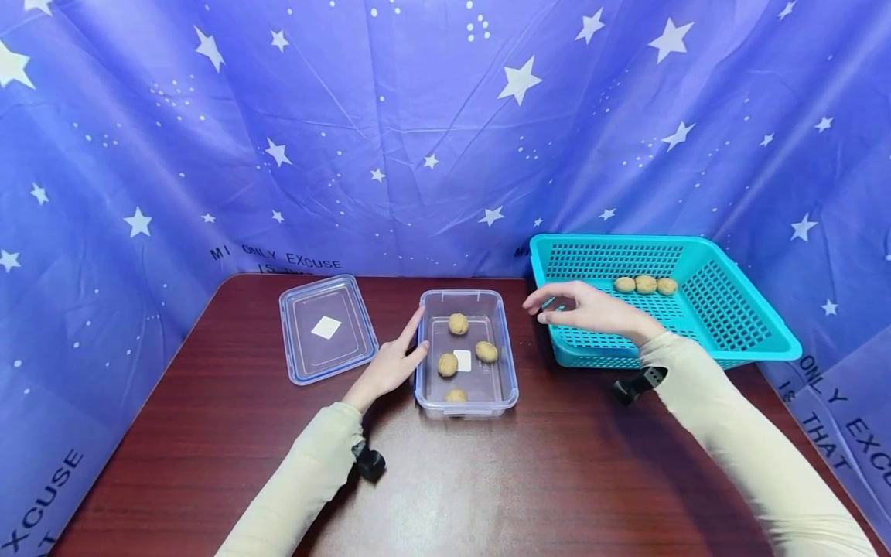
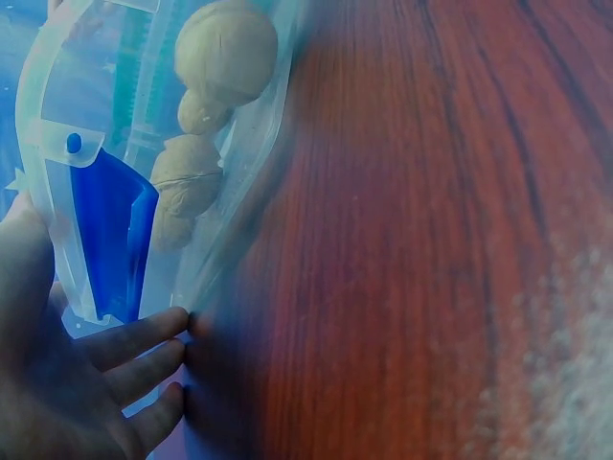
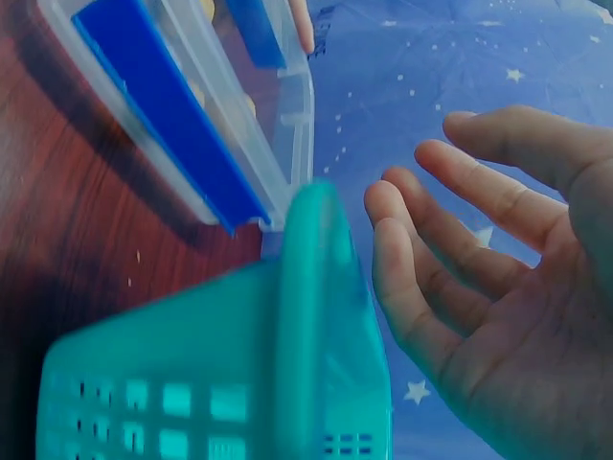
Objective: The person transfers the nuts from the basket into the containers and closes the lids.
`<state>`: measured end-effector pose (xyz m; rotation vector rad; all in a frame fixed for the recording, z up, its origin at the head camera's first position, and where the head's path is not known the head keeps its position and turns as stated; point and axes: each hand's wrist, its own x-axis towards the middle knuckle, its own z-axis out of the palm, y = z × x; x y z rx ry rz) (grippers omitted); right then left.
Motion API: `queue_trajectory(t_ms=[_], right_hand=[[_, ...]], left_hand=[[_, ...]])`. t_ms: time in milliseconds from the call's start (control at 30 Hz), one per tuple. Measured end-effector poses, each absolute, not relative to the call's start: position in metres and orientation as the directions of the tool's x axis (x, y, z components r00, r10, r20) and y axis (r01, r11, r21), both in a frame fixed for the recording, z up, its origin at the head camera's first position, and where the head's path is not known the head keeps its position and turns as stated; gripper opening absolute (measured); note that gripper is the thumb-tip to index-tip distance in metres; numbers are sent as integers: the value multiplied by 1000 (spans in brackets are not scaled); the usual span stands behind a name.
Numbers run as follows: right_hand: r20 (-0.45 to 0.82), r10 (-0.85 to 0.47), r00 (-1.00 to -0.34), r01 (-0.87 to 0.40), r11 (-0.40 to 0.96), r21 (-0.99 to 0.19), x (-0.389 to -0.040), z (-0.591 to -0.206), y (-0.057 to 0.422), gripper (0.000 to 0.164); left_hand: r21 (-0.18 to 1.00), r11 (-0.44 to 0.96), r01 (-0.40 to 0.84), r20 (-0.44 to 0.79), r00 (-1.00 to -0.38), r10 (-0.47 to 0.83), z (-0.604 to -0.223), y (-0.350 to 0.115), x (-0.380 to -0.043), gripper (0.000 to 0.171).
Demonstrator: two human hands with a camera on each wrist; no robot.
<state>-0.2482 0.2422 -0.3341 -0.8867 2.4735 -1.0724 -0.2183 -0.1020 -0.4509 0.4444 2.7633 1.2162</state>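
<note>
A clear plastic container (image 1: 468, 402) with blue side clips stands on the table, and several walnuts (image 1: 486, 352) lie inside it. My left hand (image 1: 391, 363) rests against its left side, fingers extended along the wall; the left wrist view shows the fingers (image 2: 144, 340) beside the blue clip (image 2: 115, 225). Over the left rim of the turquoise basket (image 1: 755, 325) hovers my right hand (image 1: 581, 307), its fingers loosely bent and nothing between them. In the right wrist view the right hand (image 3: 488, 249) is clear of the basket's rim (image 3: 311, 287). Three walnuts (image 1: 645, 285) sit in the basket's far part.
A clear lid (image 1: 327, 329) with a blue edge and white label lies flat on the table (image 1: 445, 480), left of the container. Behind the table hangs a blue curtain (image 1: 390, 139) with white stars. Each wrist wears a black strap camera.
</note>
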Motion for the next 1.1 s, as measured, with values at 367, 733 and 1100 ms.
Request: queue_trajectory(t_ms=[367, 733, 1100], right_hand=[[-116, -597, -794, -288, 537, -792, -255, -328, 270, 32], [-150, -550, -822, -243, 576, -780, -264, -322, 296, 38], [-187, -500, -846, -192, 612, -767, -277, -320, 316, 46]], left_hand=[[732, 641, 231, 37, -953, 300, -450, -101, -220, 65], [736, 636, 233, 38, -952, 304, -449, -102, -218, 65], [744, 630, 222, 31, -953, 300, -450, -102, -218, 66]])
